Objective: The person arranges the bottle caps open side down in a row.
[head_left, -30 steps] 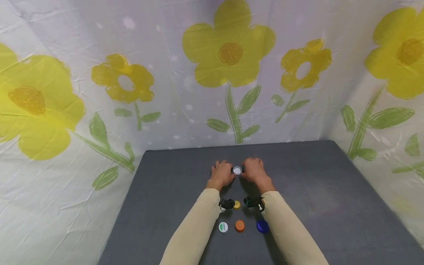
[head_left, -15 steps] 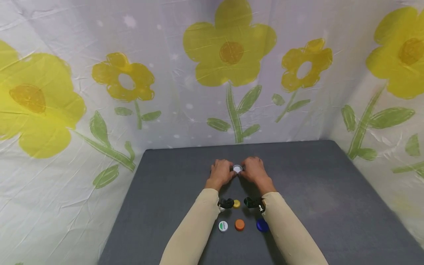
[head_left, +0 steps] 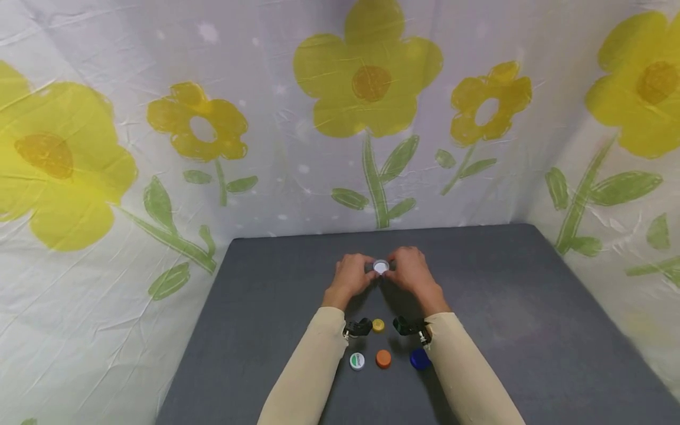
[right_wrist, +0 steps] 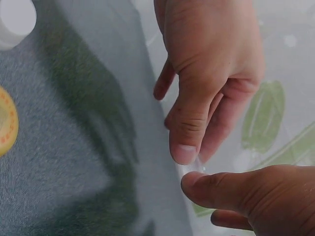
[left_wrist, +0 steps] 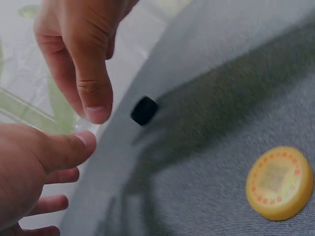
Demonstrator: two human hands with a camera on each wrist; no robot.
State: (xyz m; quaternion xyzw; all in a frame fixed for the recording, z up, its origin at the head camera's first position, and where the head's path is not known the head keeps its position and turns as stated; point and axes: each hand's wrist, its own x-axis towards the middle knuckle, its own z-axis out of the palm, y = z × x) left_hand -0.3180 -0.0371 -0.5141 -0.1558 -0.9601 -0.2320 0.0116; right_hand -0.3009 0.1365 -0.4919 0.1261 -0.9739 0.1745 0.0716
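Note:
Both hands meet near the table's far side on a small round lid (head_left: 381, 267) with a clear rim and a white centre. My left hand (head_left: 350, 275) pinches it from the left between thumb and finger, and my right hand (head_left: 412, 270) pinches it from the right. In the left wrist view, the two thumbs (left_wrist: 83, 142) come close together, with only a clear sliver of the lid showing by the fingertips. In the right wrist view, fingers and thumbs likewise hide most of it. The table lies apart below, with the hands' shadows on it.
On the dark table (head_left: 276, 295), a yellow cap (head_left: 378, 325) lies between the forearms. Nearer are a white-and-green cap (head_left: 357, 361), an orange cap (head_left: 383, 359) and a blue cap (head_left: 419, 359). A black piece (left_wrist: 144, 110) and a white cap (right_wrist: 17, 22) show in the wrist views.
The lid and both hands have shifted slightly upward in the head view. The wrists have spread a little apart, and thumb and finger now show more plainly at each side of the lid.

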